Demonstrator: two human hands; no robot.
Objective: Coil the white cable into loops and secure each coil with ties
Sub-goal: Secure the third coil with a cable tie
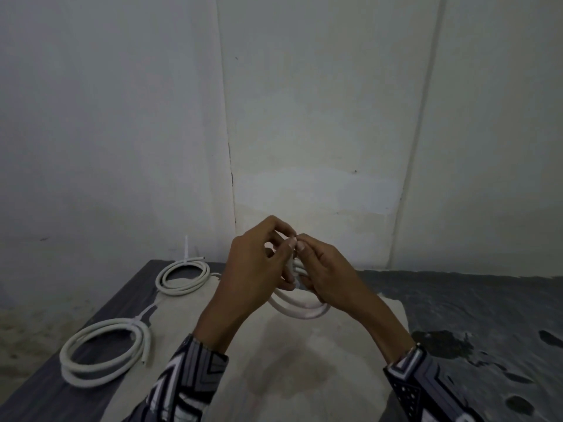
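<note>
Pinching a tie (294, 260) round the coil (300, 309) — left hand (256, 269); right hand (326, 272).

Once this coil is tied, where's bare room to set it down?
Bare cream cloth between the forearms, below the held white cable coil. Dark tabletop right of the right hand is open too. The left side holds two tied coils.

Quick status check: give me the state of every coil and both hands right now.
Near coil: looped, tied, lying on the table.
Far coil: looped, tied, tie tail sticking up.
Held coil: lifted, tie state hidden by fingers.
Left hand: pinching at the held coil's top.
Right hand: pinching there too.
</note>
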